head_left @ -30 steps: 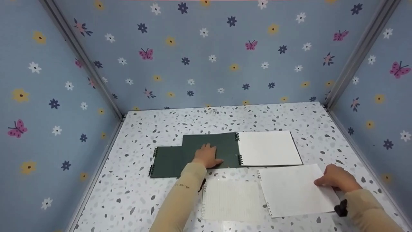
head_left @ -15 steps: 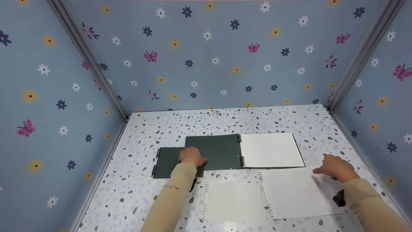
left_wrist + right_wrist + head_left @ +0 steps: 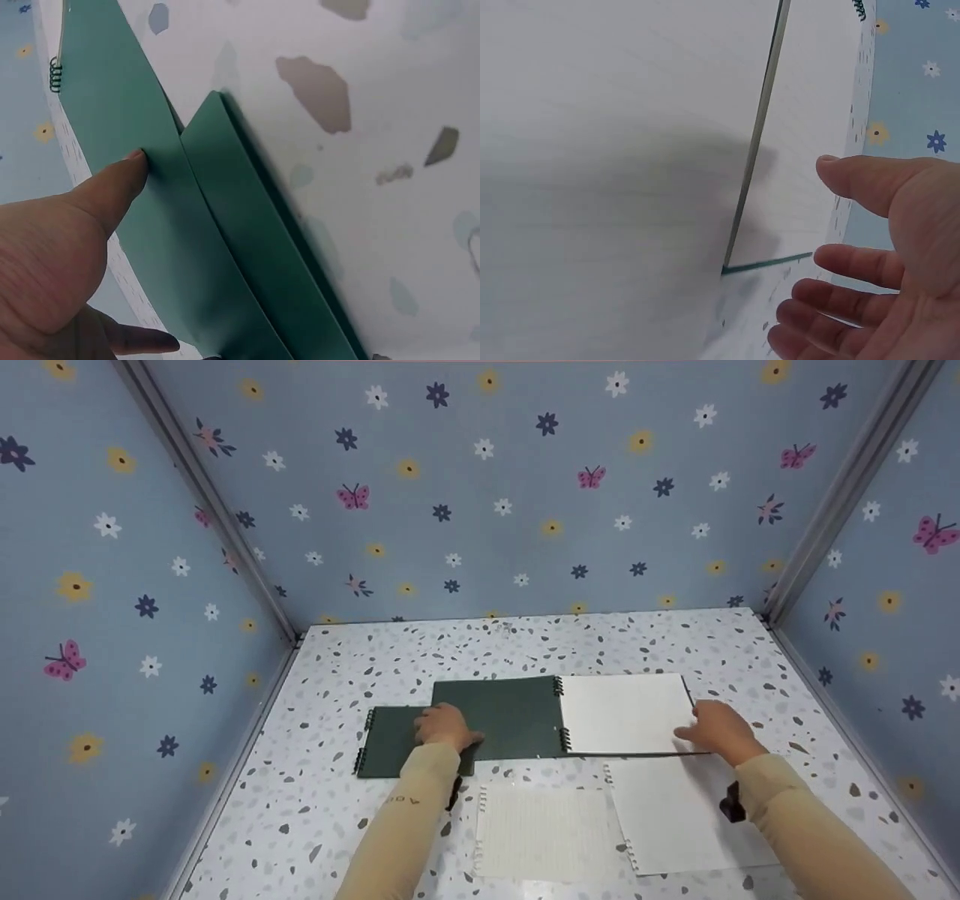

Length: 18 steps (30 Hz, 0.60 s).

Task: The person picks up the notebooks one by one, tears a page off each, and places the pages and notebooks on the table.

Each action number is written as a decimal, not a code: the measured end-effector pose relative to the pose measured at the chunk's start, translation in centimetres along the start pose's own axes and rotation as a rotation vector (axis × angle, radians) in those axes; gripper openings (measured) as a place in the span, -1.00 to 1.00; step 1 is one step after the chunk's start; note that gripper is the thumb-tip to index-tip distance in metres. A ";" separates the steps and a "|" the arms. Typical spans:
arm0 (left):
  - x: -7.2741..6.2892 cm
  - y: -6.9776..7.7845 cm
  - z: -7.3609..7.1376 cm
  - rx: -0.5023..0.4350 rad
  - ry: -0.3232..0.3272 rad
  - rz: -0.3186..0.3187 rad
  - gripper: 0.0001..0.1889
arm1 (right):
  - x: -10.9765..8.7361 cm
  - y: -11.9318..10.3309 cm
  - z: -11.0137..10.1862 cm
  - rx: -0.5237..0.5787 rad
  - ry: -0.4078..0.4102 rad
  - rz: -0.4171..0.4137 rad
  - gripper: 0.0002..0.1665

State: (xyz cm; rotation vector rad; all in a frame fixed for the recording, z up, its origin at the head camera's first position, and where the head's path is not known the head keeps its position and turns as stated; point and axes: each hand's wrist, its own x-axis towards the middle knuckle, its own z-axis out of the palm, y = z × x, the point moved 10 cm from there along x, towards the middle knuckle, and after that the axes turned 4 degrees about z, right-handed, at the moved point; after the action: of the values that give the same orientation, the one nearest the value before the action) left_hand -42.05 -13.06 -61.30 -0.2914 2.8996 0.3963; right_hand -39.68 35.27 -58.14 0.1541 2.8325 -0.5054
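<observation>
A spiral sketchbook lies open, its dark green cover [image 3: 510, 716] folded out to the left and its blank white page [image 3: 626, 712] on the right. The cover overlaps a second green spiral notebook [image 3: 390, 742] at the left. My left hand [image 3: 444, 725] rests where the two greens meet, its thumb [image 3: 124, 184] extended against the green cover in the left wrist view. My right hand [image 3: 724, 729] is at the lower right corner of the blank page, with thumb and fingers [image 3: 847, 300] apart and nothing between them.
Nearer the front lie a loose lined sheet [image 3: 547, 832] and a loose blank sheet [image 3: 682, 817], both with torn spiral holes along the left edge. Flower-patterned blue walls [image 3: 480, 540] enclose the speckled tabletop [image 3: 322, 660].
My left hand has shifted left across the green cover to the smaller notebook. The right hand has left the loose blank sheet and moved up and left to the sketchbook's page corner.
</observation>
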 end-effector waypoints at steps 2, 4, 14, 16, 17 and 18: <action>0.2 -0.3 0.1 -0.038 -0.007 -0.024 0.18 | 0.6 -0.6 0.7 0.014 0.010 -0.012 -0.13; 0.2 -0.5 0.1 -0.075 -0.019 -0.035 0.20 | 1.0 -1.1 1.4 0.017 0.007 -0.022 -0.05; 0.4 -1.3 0.5 -0.222 -0.052 -0.083 0.22 | 2.2 -2.3 3.5 0.018 -0.043 -0.024 -0.36; 0.5 -1.4 0.4 -0.226 -0.044 -0.094 0.22 | 2.4 -2.3 3.5 0.020 -0.044 -0.016 -0.41; 0.6 -1.5 0.5 -0.224 -0.043 -0.102 0.22 | 2.5 -2.3 3.5 0.018 -0.046 -0.015 -0.43; 0.7 -1.6 0.5 -0.223 -0.045 -0.111 0.23 | 2.5 -2.3 3.6 0.016 -0.047 -0.015 -0.43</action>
State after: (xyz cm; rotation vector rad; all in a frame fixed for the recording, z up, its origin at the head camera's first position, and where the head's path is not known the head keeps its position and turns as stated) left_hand -42.30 -14.56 -62.36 -0.4682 2.7807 0.6979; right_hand -41.63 32.04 -61.31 0.1226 2.7866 -0.5282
